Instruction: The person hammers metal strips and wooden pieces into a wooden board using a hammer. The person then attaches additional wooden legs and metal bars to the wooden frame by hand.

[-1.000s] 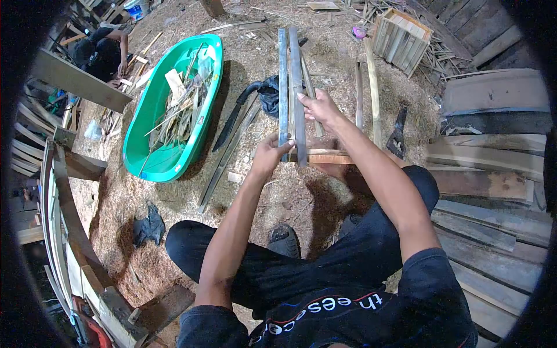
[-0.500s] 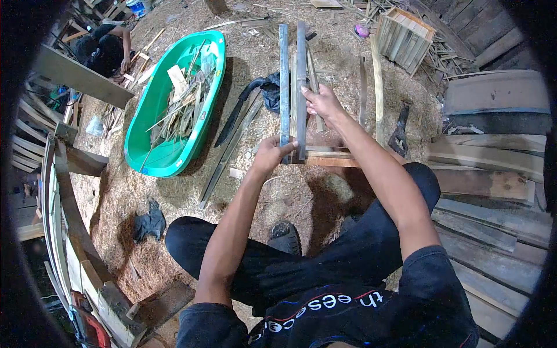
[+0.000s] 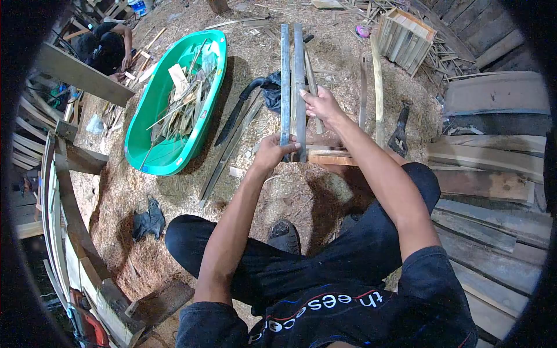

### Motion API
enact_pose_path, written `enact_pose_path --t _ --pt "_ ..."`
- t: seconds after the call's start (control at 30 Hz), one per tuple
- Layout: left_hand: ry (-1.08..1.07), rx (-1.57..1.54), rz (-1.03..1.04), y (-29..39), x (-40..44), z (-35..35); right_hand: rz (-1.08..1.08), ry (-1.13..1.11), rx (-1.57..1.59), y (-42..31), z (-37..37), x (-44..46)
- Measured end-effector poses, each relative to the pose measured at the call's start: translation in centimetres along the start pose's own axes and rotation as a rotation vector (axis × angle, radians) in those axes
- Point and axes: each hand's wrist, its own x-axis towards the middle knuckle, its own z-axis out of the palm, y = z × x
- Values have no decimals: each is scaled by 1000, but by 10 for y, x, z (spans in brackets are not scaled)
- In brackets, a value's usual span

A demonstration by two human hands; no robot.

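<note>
Two long grey wooden slats stand side by side in front of me, the left slat a little apart from the right slat at the top. My left hand is closed around their lower ends, thumb across the front. Higher up, my right hand grips the right slat with its thumb along the edge. A thinner wooden strip leans just behind, by the right fingers; whether they hold it too is unclear. Below the hands lies a reddish wooden block.
A green plastic tub of wood scraps stands left, beside a dark machete. A hatchet-like tool lies right. A slatted crate is at the back, stacked boards at right. Another person works far left.
The right slat's top has shifted slightly left, toward the left slat, and its broad face shows more. Both hands keep nearly the same place and grip.
</note>
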Motion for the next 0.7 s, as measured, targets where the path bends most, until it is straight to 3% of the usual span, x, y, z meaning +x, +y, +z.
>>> enact_pose_path --t 0.7 --pt "-99 -93 47 -11 -1 -3 2 41 -2 0 0 -1"
